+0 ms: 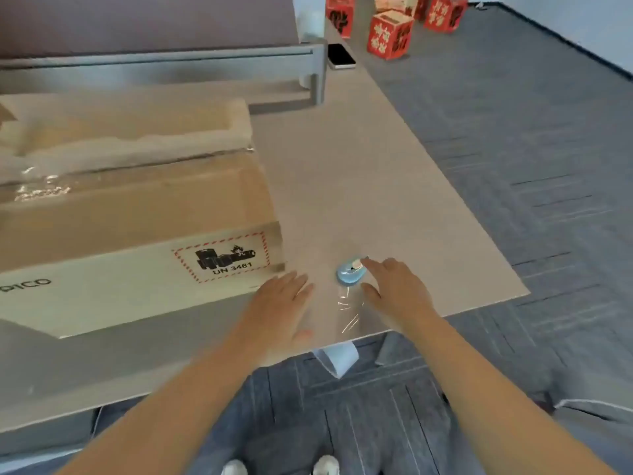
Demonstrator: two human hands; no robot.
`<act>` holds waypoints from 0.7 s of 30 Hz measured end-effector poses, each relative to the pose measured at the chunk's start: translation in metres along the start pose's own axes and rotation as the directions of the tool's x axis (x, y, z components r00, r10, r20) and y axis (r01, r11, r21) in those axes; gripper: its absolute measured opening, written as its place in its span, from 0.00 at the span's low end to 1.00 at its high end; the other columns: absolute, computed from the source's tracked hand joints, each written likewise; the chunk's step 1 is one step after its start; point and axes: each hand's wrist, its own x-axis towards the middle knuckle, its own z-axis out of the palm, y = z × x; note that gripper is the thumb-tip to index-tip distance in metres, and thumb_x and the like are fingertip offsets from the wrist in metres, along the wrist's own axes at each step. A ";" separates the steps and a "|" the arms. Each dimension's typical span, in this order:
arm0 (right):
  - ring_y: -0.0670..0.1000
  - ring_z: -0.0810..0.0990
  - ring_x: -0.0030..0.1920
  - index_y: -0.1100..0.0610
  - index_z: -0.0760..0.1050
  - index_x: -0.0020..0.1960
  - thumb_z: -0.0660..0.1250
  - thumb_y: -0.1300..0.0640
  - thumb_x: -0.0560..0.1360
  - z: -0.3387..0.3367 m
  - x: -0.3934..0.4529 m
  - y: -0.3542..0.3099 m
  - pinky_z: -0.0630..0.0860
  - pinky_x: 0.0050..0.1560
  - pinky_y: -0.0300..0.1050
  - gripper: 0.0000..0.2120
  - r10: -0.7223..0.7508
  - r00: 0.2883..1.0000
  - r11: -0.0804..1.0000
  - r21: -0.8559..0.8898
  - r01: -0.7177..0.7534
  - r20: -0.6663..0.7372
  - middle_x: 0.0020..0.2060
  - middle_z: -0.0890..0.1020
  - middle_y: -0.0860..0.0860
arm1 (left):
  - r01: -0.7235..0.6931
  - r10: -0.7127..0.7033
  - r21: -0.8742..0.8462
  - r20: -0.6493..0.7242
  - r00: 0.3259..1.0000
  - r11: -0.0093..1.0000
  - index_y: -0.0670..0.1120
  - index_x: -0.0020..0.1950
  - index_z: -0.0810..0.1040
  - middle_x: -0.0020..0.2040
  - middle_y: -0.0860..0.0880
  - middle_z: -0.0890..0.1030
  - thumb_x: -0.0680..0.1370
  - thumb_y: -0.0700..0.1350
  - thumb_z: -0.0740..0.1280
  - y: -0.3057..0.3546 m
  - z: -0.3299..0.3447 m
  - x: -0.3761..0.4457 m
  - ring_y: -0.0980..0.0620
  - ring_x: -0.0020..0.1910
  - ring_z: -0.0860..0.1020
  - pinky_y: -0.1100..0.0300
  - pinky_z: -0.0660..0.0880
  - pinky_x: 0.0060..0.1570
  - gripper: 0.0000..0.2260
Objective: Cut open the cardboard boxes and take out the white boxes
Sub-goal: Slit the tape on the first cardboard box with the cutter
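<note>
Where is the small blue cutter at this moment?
In the head view, the blue cutter lies on the table near its front edge, right of the cardboard box, at the right hand's fingertips.

My forearms are bare, no sleeves reaching them, and I wear no rings, watch or gloves on my left hand [284, 303] or my right hand [397, 289]. Below, my white shoes [325, 466] show their rounded toes.

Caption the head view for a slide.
Right hand reaches a small blue cutter beside the taped cardboard box.
</note>
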 end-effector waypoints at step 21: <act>0.52 0.73 0.45 0.59 0.70 0.65 0.69 0.68 0.69 0.018 0.013 -0.008 0.75 0.48 0.41 0.25 0.268 0.962 0.551 0.827 -0.114 -0.047 0.45 0.75 0.53 | 0.038 -0.035 -0.054 0.052 0.998 0.998 0.47 0.77 0.44 0.77 0.49 0.43 0.81 0.55 0.53 0.001 0.003 -0.015 0.52 0.76 0.43 0.59 0.41 0.71 0.29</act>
